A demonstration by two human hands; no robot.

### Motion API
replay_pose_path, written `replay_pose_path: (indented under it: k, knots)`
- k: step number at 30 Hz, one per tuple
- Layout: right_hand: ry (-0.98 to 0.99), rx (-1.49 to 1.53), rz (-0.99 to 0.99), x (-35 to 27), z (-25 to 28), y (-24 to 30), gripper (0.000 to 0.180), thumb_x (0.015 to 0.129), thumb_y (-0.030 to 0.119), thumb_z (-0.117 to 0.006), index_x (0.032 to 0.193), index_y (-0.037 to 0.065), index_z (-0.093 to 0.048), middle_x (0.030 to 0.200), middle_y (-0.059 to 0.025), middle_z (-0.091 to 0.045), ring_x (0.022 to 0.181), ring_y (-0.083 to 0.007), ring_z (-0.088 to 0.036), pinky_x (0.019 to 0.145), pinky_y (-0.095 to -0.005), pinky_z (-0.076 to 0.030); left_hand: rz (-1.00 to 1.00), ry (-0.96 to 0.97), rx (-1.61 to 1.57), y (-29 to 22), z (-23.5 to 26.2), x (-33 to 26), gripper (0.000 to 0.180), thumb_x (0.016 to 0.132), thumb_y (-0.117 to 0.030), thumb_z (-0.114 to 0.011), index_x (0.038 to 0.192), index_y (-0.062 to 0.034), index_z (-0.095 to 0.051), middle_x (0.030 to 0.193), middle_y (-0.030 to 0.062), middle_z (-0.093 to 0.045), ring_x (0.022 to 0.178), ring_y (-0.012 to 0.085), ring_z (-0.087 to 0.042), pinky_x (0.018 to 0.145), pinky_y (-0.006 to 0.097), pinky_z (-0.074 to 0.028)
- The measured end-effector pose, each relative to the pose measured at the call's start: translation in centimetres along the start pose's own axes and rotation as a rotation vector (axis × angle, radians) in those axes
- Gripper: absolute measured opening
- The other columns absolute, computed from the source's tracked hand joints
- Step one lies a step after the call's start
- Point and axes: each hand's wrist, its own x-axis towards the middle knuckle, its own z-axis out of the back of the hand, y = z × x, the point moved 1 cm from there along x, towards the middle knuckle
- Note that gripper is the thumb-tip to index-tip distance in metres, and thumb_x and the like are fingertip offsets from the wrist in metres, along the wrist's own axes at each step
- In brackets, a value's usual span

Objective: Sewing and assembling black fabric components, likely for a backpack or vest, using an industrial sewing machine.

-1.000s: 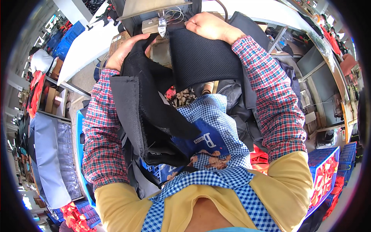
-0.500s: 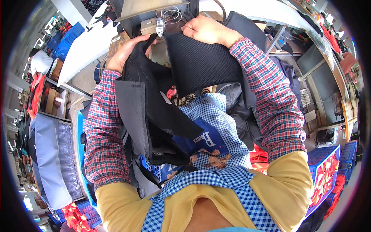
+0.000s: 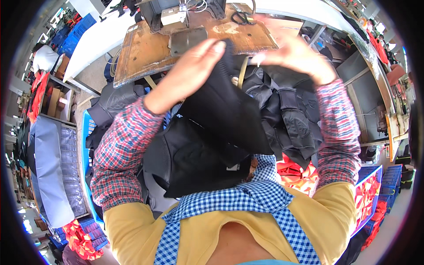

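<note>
My left hand (image 3: 196, 73) pinches the top edge of a black padded fabric piece (image 3: 225, 110), which hangs down in front of my body. More black fabric (image 3: 194, 163) of the same kind rests on my lap, over the blue checked apron (image 3: 238, 198). To the right and apart from the cloth, my right hand (image 3: 296, 55) is raised, somewhat blurred, thumb and fingers spread with nothing seen in them. Just beyond my hands lies the worn wooden machine table (image 3: 141, 53), with the metal plate (image 3: 187, 40) set in its top.
A grey machine housing (image 3: 152, 15) stands at the table's back, black-handled scissors (image 3: 242, 17) beside it. Dark padded pieces (image 3: 293, 115) pile up right of my lap. A blue crate (image 3: 369, 198) holds red-orange pieces at lower right; a light blue bin (image 3: 87, 159) stands at left.
Both hands have come away from the machine, uncovering the wooden table. The left has moved right and toward me with the black fabric; the right has let go and moved right.
</note>
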Motion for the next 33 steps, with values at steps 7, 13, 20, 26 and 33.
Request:
replay_pose_path:
  k: [7, 13, 20, 26, 33]
  knots:
    - [0.463, 0.203, -0.054, -3.7, -2.1, 7.1, 0.032, 0.085, 0.028, -0.075, 0.087, -0.002, -0.063, 0.066, -0.0064, -0.054, 0.064, -0.0128, -0.054, 0.061, -0.0301, -0.044, -0.234, 0.052, -0.028, -2.2, -2.6, -6.0, 0.04, 0.1, -0.03, -0.051, 0.125, 0.0015, -0.051, 0.118, 0.0157, -0.059, 0.108, 0.0251, -0.059, 0.095, 0.034, -0.044]
    - [-0.015, 0.088, -0.237, -8.7, 10.4, 6.9, 0.021, 0.092, 0.019, -0.065, 0.1, 0.0, -0.069, 0.08, 0.0021, -0.066, 0.073, -0.0062, -0.058, 0.065, -0.0231, -0.046, 0.122, 0.632, 0.141, -0.4, -0.9, -8.4, 0.05, 0.088, -0.034, -0.07, 0.121, 0.0018, -0.058, 0.1, 0.0145, -0.067, 0.094, 0.0221, -0.064, 0.086, 0.032, -0.048]
    - [-0.246, -0.34, -0.574, -12.1, 13.0, 2.1, 0.047, 0.089, 0.033, -0.07, 0.122, 0.001, -0.062, 0.116, -0.0122, -0.066, 0.111, -0.0226, -0.06, 0.096, -0.0312, -0.045, -0.002, 0.64, 0.182, -5.0, -4.0, -5.7, 0.042, 0.084, -0.029, -0.075, 0.103, 0.0061, -0.062, 0.08, 0.0134, -0.065, 0.072, 0.0174, -0.06, 0.072, 0.032, -0.049]
    - [0.265, -0.081, -0.125, -14.1, 3.5, 5.3, 0.077, 0.07, 0.038, -0.083, 0.133, 0.008, -0.054, 0.141, -0.0151, -0.049, 0.141, -0.0314, -0.035, 0.117, -0.0499, -0.015, -0.006, 0.72, 0.264, -4.8, -6.0, -3.9, 0.044, 0.082, -0.036, -0.075, 0.088, 0.0052, -0.063, 0.066, 0.0126, -0.059, 0.063, 0.0196, -0.057, 0.062, 0.034, -0.046]
    - [0.125, -0.393, -0.116, -12.7, 2.1, 7.0, 0.031, 0.067, 0.025, -0.081, 0.082, 0.004, -0.064, 0.079, -0.0093, -0.065, 0.08, -0.0305, -0.063, 0.076, -0.0403, -0.045, -0.035, 0.689, 0.306, -2.8, -7.1, -3.4, 0.045, 0.081, -0.041, -0.075, 0.093, 0.0017, -0.065, 0.08, 0.0138, -0.068, 0.073, 0.0217, -0.065, 0.069, 0.033, -0.05]
